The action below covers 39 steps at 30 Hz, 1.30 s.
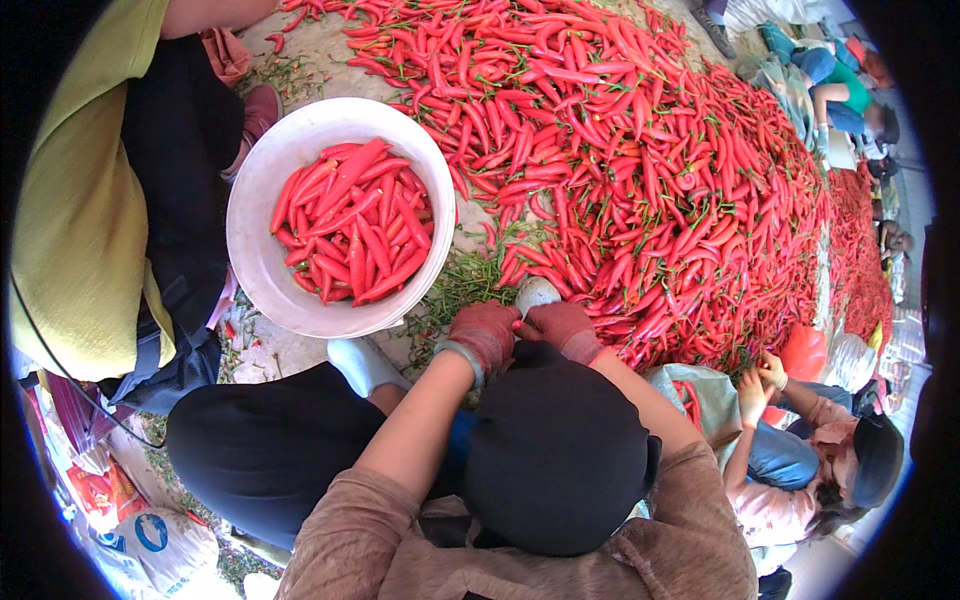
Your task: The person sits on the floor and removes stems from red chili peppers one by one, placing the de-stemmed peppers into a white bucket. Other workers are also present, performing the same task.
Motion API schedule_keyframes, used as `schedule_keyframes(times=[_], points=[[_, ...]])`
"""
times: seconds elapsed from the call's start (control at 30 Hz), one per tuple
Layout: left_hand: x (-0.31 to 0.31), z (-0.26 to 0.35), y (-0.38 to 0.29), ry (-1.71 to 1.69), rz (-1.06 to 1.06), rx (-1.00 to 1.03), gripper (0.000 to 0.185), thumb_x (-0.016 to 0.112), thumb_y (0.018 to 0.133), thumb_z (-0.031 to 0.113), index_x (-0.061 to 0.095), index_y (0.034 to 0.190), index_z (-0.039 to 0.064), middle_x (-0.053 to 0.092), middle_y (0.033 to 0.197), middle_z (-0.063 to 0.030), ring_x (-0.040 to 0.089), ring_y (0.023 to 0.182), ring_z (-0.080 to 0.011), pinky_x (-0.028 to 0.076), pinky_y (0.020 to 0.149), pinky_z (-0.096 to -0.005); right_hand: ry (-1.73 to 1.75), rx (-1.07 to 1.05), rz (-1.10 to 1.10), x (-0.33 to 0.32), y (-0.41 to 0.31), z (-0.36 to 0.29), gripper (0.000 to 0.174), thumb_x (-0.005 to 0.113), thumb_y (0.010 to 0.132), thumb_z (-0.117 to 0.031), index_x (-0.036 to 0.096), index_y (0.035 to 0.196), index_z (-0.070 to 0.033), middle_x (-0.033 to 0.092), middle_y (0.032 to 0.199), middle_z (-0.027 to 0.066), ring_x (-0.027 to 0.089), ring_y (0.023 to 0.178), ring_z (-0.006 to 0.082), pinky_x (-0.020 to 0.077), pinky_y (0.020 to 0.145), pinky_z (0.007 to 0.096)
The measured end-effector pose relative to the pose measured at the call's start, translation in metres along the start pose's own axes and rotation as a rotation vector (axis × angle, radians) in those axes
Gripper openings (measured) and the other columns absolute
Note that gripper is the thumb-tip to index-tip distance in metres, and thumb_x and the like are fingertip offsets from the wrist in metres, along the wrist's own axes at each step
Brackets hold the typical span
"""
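My left hand [482, 331], in a red knitted work glove with a grey cuff, is close beside my right hand [564, 328], gloved in red too. Both are at the near edge of a large heap of red chili peppers [645, 165]. The fingers meet near a small red tip, and whether that is a chili or a glove finger is unclear. My black cap [559, 450] hides part of the hands. Green chili stems [465, 285] lie loose just beyond my left hand. To the left stands a white plastic bucket [247, 225] partly filled with stemless red chilies [352, 225].
A person in a yellow top [82, 247] is close on the left. Another gloved person [780, 480] sits at right by a pale sack [709, 397]. A white rounded object [536, 292] touches the heap's edge. Printed sacks [157, 551] lie at lower left.
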<state>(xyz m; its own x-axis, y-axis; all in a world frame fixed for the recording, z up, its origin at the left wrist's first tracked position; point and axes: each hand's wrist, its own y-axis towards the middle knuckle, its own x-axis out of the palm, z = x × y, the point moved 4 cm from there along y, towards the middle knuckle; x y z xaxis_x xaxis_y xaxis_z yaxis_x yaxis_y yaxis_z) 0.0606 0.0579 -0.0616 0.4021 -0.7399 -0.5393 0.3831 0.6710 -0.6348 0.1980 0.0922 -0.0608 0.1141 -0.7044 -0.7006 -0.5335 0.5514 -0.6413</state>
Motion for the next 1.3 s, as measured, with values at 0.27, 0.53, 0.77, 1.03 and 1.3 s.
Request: schedule_keyframes(times=[0.27, 0.53, 0.77, 1.03, 1.3], points=[[0.030, -0.015, -0.003, -0.763, -0.047, 0.109, 0.026, 0.063, 0.084, 0.028, 0.062, 0.096, 0.006, 0.061, 0.079, -0.0154, 0.060, 0.076, -0.0291, 0.048, 0.075, -0.0390, 1.048, -0.038, 0.076, 0.053, -0.014, 0.020, 0.030, 0.055, 0.094, -0.031, 0.060, 0.080, -0.005, 0.057, 0.073, 0.0046, 0.054, 0.070, 0.0129, 0.0441, 0.066, 0.0313], [0.013, -0.047, 0.007, -1.001, 0.527, -0.166, 0.028, 0.063, 0.082, 0.026, 0.056, 0.082, -0.001, 0.058, 0.077, -0.0129, 0.055, 0.067, -0.0249, 0.046, 0.064, -0.0383, 0.330, 0.131, 0.607, -0.069, 0.028, 0.045, 0.030, 0.051, 0.092, -0.024, 0.065, 0.111, -0.006, 0.065, 0.113, 0.0124, 0.061, 0.105, 0.0261, 0.0481, 0.086, 0.0371], [0.010, -0.049, 0.005, -1.212, 0.407, -0.305, 0.026, 0.065, 0.082, 0.027, 0.059, 0.084, 0.002, 0.065, 0.077, -0.0110, 0.061, 0.065, -0.0213, 0.049, 0.054, -0.0377, -0.173, 0.365, 0.013, -0.037, 0.060, 0.044, 0.030, 0.052, 0.086, -0.024, 0.068, 0.108, -0.011, 0.068, 0.106, 0.0156, 0.065, 0.102, 0.0328, 0.0516, 0.081, 0.0448], [0.033, -0.029, 0.016, -2.074, -0.058, -0.302, 0.026, 0.066, 0.085, 0.030, 0.060, 0.097, 0.007, 0.067, 0.096, -0.0159, 0.066, 0.078, -0.0278, 0.055, 0.068, -0.0409, 0.265, -0.249, 0.618, -0.062, -0.018, -0.011, 0.018, 0.061, 0.085, -0.024, 0.061, 0.095, -0.009, 0.062, 0.084, 0.0148, 0.061, 0.081, 0.0356, 0.0477, 0.067, 0.0452], [0.029, -0.033, 0.017, -1.680, 0.171, -0.160, 0.023, 0.066, 0.082, 0.022, 0.063, 0.099, 0.007, 0.066, 0.083, -0.0085, 0.064, 0.070, -0.0230, 0.052, 0.060, -0.0361, 1.132, 0.059, 0.387, -0.036, -0.003, -0.006, 0.024, 0.062, 0.090, -0.027, 0.066, 0.098, -0.004, 0.058, 0.076, 0.0032, 0.054, 0.068, 0.0138, 0.0450, 0.062, 0.0314]])
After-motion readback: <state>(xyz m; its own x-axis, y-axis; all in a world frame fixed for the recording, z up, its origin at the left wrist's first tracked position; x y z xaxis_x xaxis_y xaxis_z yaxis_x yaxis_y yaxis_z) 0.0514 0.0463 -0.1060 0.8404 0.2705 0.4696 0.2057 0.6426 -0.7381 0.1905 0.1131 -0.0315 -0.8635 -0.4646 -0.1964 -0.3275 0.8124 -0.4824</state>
